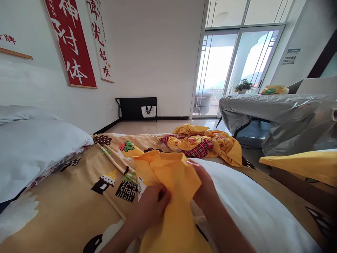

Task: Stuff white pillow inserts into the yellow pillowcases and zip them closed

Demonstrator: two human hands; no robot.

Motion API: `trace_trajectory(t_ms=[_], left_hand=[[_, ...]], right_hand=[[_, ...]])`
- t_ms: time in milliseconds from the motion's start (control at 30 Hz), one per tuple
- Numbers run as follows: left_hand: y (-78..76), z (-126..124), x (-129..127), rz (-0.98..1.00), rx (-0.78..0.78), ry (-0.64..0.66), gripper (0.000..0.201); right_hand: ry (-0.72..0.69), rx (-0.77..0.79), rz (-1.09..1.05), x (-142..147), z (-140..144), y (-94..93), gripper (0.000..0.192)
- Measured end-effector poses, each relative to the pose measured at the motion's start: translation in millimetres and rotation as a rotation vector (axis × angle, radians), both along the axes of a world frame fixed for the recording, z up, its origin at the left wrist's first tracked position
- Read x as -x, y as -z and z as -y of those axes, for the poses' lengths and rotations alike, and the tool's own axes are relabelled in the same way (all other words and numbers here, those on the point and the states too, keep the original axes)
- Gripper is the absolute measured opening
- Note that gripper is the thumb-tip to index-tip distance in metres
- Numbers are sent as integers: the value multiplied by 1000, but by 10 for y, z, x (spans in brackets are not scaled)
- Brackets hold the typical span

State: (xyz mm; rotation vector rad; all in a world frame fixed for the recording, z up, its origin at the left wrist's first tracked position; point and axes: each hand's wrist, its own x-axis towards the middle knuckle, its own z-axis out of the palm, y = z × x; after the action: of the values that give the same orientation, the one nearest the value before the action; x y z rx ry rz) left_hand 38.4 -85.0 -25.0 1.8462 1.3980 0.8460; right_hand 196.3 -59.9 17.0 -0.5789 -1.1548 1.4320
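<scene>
A yellow pillowcase [175, 196] with a printed pattern at its far left corner hangs gathered between my hands, its rim bunched up. My left hand [152, 203] is closed, thumb against fingers, pinching the cloth near the middle. On the other side my right hand [204, 184] grips the upper right edge, its fingertips partly hidden behind the fabric. A white pillow [244, 200] lies on the bed just right of the pillowcase. Beneath everything spreads a tan printed bed sheet [71, 207].
Crumpled yellow and red plaid bedding [202, 142] lies at the bed's far edge. White pillows [42, 147] rest at left. A plastic-covered table [273, 105] stands at right, near sliding glass doors [237, 66]. A folded black frame [135, 109] leans against the far wall.
</scene>
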Motion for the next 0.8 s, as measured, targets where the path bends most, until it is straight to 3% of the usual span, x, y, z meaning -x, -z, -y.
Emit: trace_trajectory(t_ms=[67,167,333,433,533,633,733,800], left_hand=[[-84,36,32,50,19,37,32],[-190,44,93,339,135,85,34],[-369,112,200,783,247,-69,40],[-436,168,238,939,240,-183,40],[-451,192,225,986,232,-208,39],[-416,180,179,979,221,-156,39],[-351,149,135,909,171,-127,41],[-317,131,113,843,136,-113,44]], right_hand=[[53,37,-259,-42,-126,30,19],[-8,26,-350,-4,-218,90,14],[-96,-68,-147,102,-173,141,24],[119,-199,49,115,-115,154,12],[229,-268,300,139,-46,148,11],[94,-285,515,192,25,122,19],[-4,-328,543,213,45,147,19],[27,-306,496,178,15,225,20]])
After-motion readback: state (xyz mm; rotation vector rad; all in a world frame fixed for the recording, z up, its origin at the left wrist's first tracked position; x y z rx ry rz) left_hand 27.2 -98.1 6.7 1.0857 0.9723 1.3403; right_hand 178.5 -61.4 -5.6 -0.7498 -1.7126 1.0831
